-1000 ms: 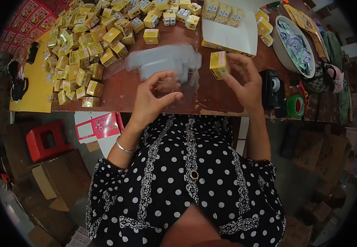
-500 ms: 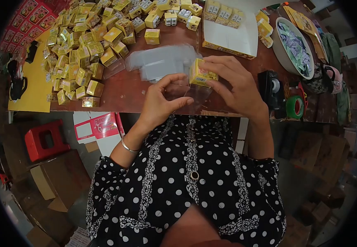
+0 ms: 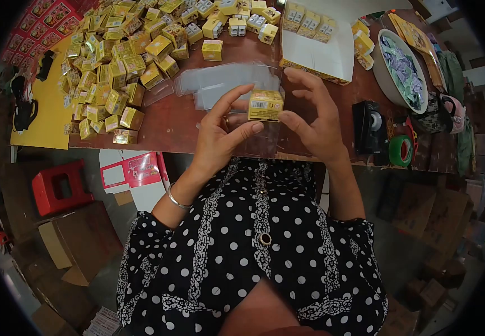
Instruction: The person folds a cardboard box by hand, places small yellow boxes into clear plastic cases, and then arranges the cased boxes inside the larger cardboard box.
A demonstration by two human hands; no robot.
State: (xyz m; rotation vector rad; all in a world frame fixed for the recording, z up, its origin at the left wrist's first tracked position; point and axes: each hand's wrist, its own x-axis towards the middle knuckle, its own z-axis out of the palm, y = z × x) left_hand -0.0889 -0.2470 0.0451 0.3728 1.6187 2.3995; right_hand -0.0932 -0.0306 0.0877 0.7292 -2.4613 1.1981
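The yellow box (image 3: 265, 105) is held between both hands over the table's (image 3: 164, 126) near edge, its long axis level. The left hand (image 3: 218, 134) pinches its left end and the right hand (image 3: 309, 120) grips its right. A clear sleeve (image 3: 265, 143) hangs just below.

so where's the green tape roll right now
In the head view the green tape roll sits at the near right edge of the table, beside the black tape dispenser.

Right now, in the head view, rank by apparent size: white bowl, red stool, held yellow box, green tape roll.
1. white bowl and red stool: about alike, unranked.
2. yellow box and green tape roll: close; the box is nearer the camera.
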